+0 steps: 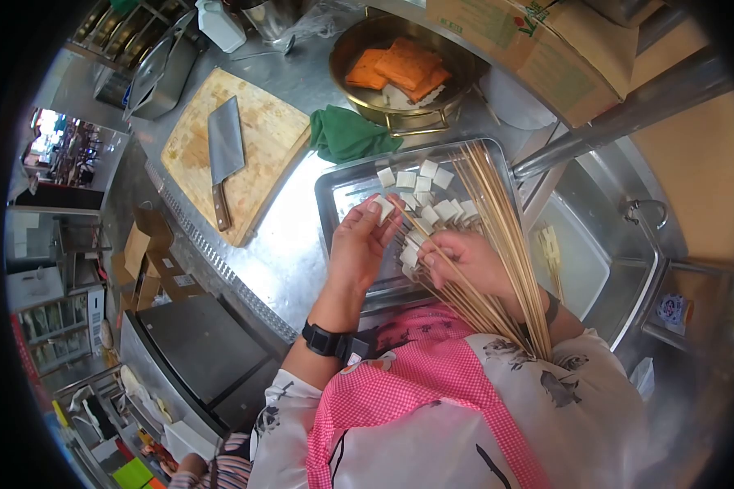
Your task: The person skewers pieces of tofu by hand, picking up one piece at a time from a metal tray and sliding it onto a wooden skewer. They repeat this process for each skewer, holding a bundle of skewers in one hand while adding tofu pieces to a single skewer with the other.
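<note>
My left hand [357,243] pinches a white tofu-like cube [383,209] between thumb and fingertips, over the left part of a metal tray [324,213]. My right hand [471,259] is closed on a thin bamboo skewer [417,223], its tip pointing up and left toward that cube. Whether the tip touches the cube is hard to see. Loose white cubes [425,184] lie in the tray's far part. Closer in, more white cubes [446,212] sit in rows beside a long bundle of bamboo skewers [497,216], which crosses the tray's right side near my right wrist.
A cleaver [226,140] lies on a wooden cutting board [273,122] at the left. Beyond the tray are a green cloth [347,134] and a brass-coloured pan [340,69] with orange slabs. To the right are a sink [583,269], a metal pipe [612,118] and a cardboard box [546,57].
</note>
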Demonstrator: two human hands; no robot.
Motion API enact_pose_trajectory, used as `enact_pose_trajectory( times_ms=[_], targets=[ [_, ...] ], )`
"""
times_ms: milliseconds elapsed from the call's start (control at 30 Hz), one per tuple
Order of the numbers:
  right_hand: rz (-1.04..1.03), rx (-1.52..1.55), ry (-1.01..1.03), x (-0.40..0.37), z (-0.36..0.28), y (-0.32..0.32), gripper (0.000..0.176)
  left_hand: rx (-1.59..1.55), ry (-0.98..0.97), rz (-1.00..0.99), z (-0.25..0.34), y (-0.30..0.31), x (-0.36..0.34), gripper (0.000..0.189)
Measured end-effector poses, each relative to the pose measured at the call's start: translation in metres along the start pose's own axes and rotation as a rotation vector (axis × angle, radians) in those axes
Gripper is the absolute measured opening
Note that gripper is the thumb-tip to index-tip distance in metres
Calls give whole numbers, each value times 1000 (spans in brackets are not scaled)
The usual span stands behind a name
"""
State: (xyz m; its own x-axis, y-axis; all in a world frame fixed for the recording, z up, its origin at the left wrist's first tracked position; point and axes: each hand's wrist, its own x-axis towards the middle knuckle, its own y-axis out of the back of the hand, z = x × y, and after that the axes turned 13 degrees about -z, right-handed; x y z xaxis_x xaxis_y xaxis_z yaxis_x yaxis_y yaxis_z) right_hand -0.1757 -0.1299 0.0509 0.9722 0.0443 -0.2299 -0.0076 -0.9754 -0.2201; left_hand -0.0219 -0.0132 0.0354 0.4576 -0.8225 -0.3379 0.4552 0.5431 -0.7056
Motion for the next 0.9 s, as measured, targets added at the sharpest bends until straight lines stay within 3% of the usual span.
enact_pose_trajectory(
  times_ms=[400,900],
  targets=[
    [38,37,-23,0,-3,-1,10,-56,115,-162,-16,-12,-11,22],
    [58,-43,37,0,0,-1,15,80,146,-144,-16,-15,-17,18]
  ],
)
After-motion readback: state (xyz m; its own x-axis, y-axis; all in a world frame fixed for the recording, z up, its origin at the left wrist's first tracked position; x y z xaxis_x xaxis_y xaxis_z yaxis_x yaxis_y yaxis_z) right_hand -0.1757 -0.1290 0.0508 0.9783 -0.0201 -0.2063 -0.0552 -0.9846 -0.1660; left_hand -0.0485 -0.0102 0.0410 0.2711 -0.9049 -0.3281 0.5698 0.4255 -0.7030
